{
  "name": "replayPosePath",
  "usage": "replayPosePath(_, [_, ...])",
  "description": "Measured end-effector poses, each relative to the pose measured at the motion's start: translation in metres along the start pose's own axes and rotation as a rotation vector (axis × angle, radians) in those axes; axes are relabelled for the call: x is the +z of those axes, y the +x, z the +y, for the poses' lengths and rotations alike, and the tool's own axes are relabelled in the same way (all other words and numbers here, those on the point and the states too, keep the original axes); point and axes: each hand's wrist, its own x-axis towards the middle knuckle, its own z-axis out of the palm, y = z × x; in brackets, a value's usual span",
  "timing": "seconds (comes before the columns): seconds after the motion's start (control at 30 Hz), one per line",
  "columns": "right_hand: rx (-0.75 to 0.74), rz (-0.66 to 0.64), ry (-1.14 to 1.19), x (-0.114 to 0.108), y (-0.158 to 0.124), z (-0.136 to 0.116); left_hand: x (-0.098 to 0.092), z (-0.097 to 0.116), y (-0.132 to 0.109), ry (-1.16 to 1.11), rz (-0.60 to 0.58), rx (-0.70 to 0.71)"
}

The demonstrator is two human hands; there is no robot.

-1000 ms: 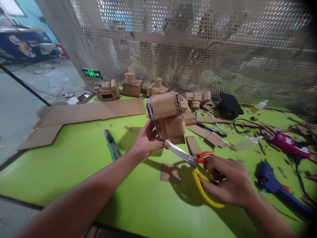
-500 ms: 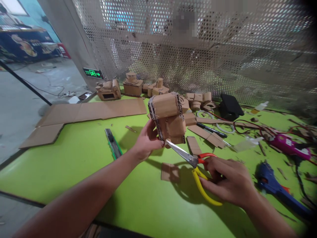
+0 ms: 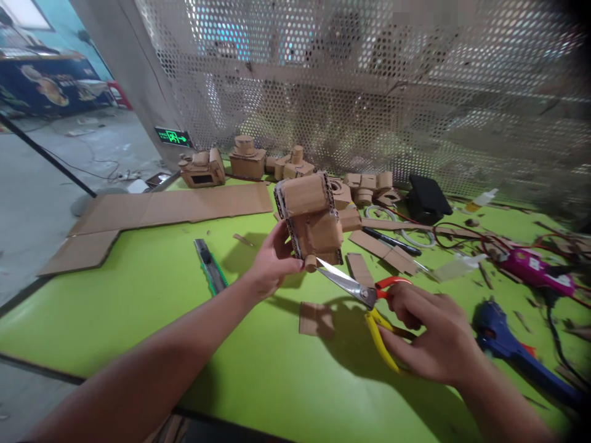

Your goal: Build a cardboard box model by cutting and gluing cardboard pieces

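Cardboard may dent, so, with your left fingers (image 3: pixel 277 237) curled round the camera-like model (image 3: pixel 307 195) above the counter (image 3: pixel 258 381), steady it gently and guide the scissors (image 3: pixel 364 293), gripped in your right fingers (image 3: pixel 410 303), clear of your thumb (image 3: pixel 293 265).

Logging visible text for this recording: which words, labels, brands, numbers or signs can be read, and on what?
No words or numbers are legible.
Green sign: running figure, arrow pointing right; characters too small to read.
Purple tool: white markings too blurred to read.
Blue counter front: any lettering too blurred.
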Motion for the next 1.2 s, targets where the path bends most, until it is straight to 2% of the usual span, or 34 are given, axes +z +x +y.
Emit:
replayPosePath(0.43, [0.008,-0.008,-0.018,0.004,-0.001,0.0,0.006,0.006,-0.002,0.007,0.026,-0.034])
replayPosePath(0.77, [-0.011,-0.022,-0.033,0.003,0.0,0.0,-0.002,0.006,-0.002,0.015,0.008,-0.087])
replayPosePath(1.07, [-0.027,-0.024,-0.086,0.002,0.0,0.0,0.007,0.008,-0.001,0.008,0.065,-0.068])
replayPosePath(1.2, [-0.042,-0.019,-0.115,0.001,0.0,0.001,0.008,0.008,-0.001,0.017,0.044,-0.071])
